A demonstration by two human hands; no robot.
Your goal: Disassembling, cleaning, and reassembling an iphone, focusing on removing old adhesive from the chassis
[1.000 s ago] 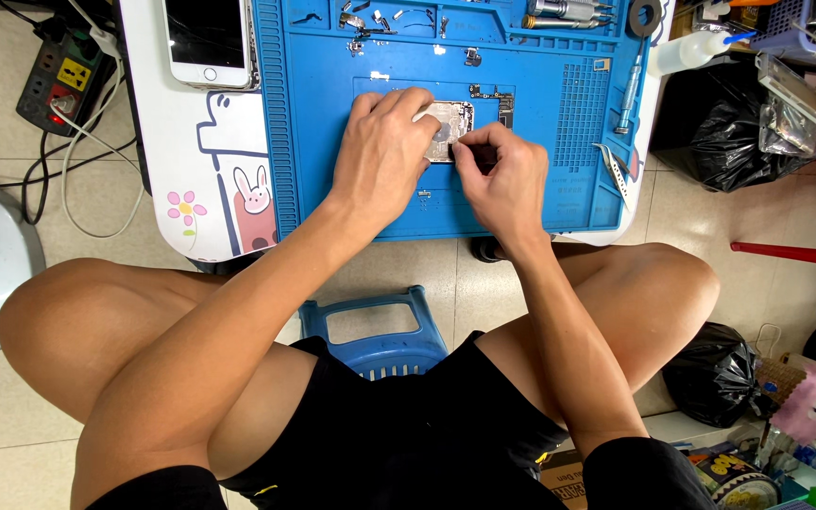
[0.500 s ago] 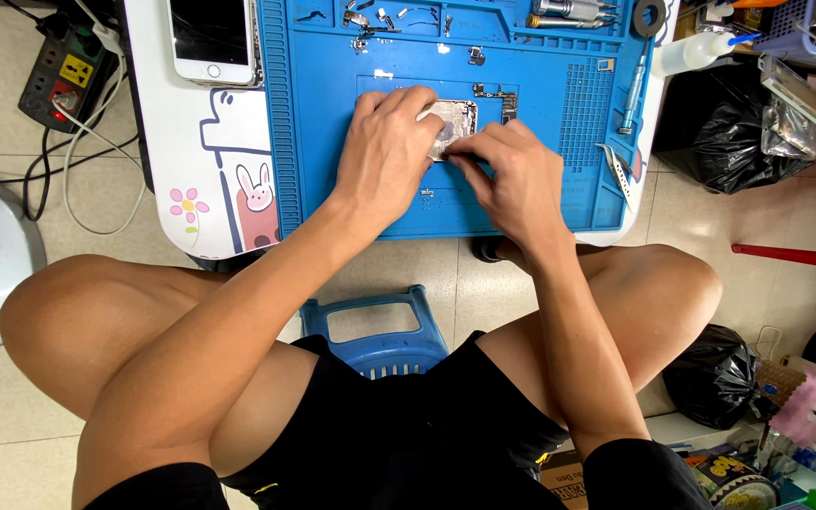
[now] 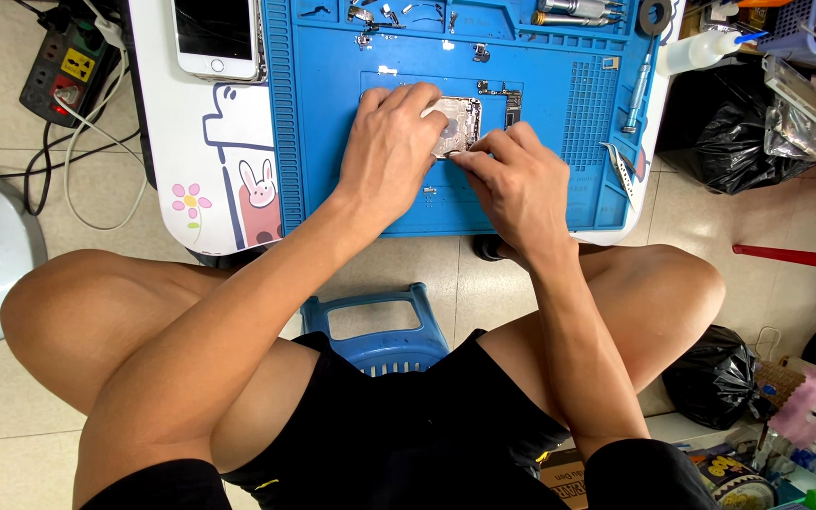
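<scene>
On the blue repair mat (image 3: 332,142), the opened phone body (image 3: 455,123) lies at the centre, its insides bare and not yet closed up. Left hand (image 3: 389,151) presses flat on it, fingers curled over its near edge; right hand (image 3: 512,184) pinches something too small to tell against its lower rim. Loose screws and parts sit in the mat's upper trays (image 3: 408,14). Left of the mat lies a white phone (image 3: 214,38).

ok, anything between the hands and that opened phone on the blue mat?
Nothing visible. The left hand rests on the opened silver phone body on the blue silicone work mat; the right hand touches the phone's lower edge at its fingertips.
</scene>
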